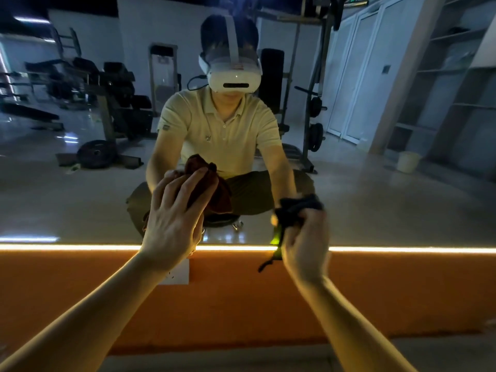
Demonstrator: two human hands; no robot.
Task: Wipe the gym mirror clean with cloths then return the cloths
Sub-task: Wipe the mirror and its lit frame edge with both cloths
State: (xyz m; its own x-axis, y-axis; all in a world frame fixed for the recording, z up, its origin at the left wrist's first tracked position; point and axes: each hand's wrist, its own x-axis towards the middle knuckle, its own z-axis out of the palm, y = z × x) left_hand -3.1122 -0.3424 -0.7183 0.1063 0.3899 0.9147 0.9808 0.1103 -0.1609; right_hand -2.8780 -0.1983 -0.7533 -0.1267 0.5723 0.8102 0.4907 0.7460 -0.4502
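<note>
Forearms [107, 304] stretch over the orange wall [241, 304] to the mirror [80, 197]. Left grip [174, 213], fingers [193, 181] spread flat, presses a brown cloth [214, 191] on it; right grip [306, 237] is curled round a dark cloth [295, 209] lower down. Wiping looks under way; next, steady strokes across fresh glass.

We are seeing the mirror [80, 205], filling the upper frame, as smooth glossy glass. The rust-brown cloth [212, 189] at centre is looking soft, napped and matt; the black cloth [295, 209] at centre right is looking thin and matt. Along the lower frame the orange wall [80, 291] is showing matt paint, its white plate [180, 275] smooth plastic.
</note>
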